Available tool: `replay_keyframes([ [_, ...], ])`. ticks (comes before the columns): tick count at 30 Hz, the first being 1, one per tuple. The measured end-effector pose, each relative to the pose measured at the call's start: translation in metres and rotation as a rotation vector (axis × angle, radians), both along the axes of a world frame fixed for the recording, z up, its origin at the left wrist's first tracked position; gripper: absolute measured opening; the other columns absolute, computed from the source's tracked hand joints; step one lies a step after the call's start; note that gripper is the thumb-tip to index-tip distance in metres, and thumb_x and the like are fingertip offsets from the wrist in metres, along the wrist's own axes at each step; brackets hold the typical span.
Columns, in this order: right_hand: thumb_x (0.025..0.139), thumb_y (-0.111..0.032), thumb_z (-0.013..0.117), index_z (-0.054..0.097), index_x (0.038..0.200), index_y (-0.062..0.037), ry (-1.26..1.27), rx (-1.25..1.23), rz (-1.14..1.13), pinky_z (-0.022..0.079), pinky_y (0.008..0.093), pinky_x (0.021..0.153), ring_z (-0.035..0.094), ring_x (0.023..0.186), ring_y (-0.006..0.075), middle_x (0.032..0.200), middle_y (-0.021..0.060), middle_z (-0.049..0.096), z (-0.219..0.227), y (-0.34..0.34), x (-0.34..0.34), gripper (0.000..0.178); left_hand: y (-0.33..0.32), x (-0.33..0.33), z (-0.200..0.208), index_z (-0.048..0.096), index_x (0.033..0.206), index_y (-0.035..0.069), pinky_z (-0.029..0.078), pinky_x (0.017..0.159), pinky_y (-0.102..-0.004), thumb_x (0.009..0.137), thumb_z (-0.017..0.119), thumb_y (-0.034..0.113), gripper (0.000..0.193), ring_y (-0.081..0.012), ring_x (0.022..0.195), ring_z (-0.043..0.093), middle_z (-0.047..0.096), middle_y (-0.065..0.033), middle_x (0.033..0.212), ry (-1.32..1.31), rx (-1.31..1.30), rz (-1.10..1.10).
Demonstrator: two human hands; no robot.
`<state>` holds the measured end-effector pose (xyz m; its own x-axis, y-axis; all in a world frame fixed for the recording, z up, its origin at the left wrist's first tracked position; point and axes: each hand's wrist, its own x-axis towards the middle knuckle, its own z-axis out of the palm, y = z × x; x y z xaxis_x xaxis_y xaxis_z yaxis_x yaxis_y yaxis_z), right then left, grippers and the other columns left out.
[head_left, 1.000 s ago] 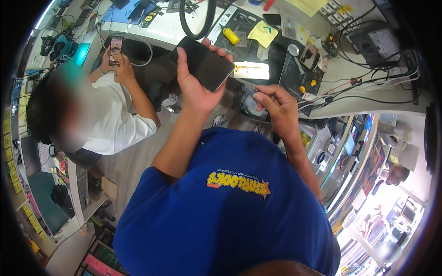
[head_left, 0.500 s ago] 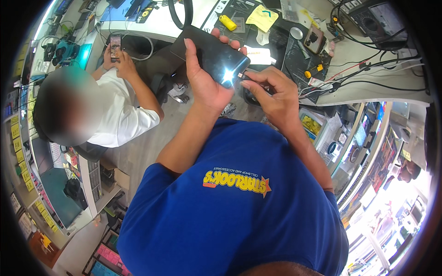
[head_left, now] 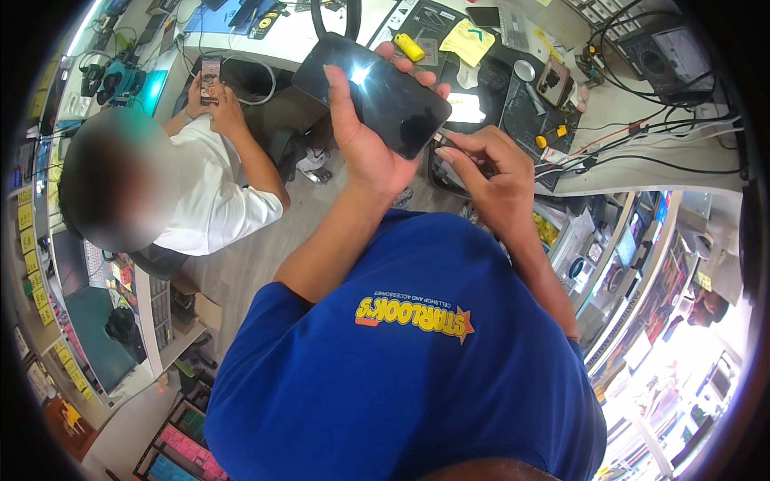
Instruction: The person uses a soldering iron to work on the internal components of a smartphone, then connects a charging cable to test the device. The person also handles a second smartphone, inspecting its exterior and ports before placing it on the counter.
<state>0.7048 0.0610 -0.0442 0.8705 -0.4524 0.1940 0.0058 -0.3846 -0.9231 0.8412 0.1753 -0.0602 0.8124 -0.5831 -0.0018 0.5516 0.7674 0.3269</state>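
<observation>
In my left hand (head_left: 367,148) lies a dark smartphone (head_left: 401,104), its thumb along one long edge and fingertips curled over the other. The phone's glossy screen is dark and reflects a bright light near its far left end. My right hand (head_left: 499,164) pinches a small cable plug (head_left: 438,138) right at the phone's near right end. Whether the plug touches the port or sits just outside it, I cannot tell. Most of the cable behind the plug is hidden by the fingers.
Beyond my hands is a workbench with a black mat, a yellow cylinder (head_left: 409,46), a yellow note (head_left: 468,42) and an opened phone (head_left: 553,82). Cables (head_left: 642,132) cross the right side. At left, a person in a white shirt (head_left: 212,200) holds another phone (head_left: 210,78).
The phone has turned so more of its screen faces up, and the glare has slid from its near right corner toward the far left. My right hand and the plug have shifted slightly right.
</observation>
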Motion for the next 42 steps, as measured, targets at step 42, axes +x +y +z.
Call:
replay_keyframes([
  [42, 0.097, 0.005, 0.078, 0.069, 0.128, 0.0046, -1.099, 0.484, 0.062, 0.058, 0.0227, 0.069, 0.073, 0.087, 0.0098, 0.104, 0.0104, 0.077, 0.099, -0.075, -0.067, 0.033, -0.085, -0.099, 0.187, 0.061, 0.143, 0.003, 0.038, 0.119, -0.0508, 0.111, 0.049, 0.058, 0.065, -0.0306, 0.134, 0.058, 0.067, -0.015, 0.143, -0.321, -0.034, -0.777],
])
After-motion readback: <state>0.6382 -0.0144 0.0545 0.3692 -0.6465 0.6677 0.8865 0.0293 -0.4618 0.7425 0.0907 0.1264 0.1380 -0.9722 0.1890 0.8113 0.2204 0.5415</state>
